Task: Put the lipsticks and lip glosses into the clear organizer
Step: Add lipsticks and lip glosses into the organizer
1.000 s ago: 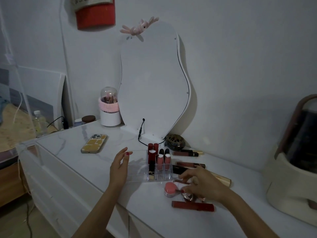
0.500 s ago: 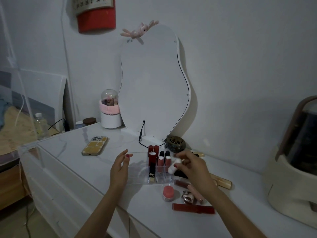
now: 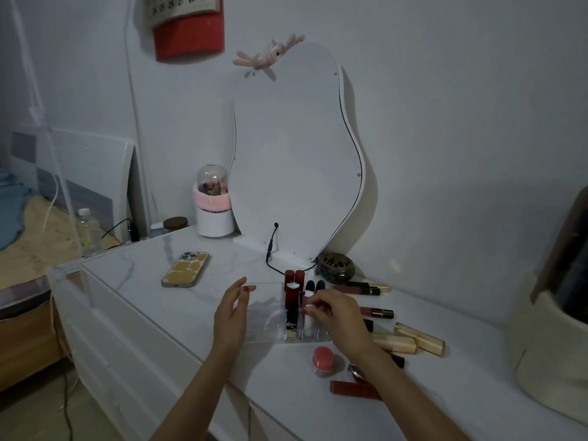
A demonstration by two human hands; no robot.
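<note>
White marble-look dresser top [image 3: 152,281]: the right hand [image 3: 334,316] pinches a small white lipstick tube [image 3: 308,323] upright in the clear acrylic organizer [image 3: 267,313] near the front edge; the left hand [image 3: 230,313], fingers relaxed, touches its left wall.

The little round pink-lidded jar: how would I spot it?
Start at the big wavy white mirror, then drop to the clear organizer at its foot. The pink-lidded jar stands just in front of it, the only short, round pot among long tubes.
</note>
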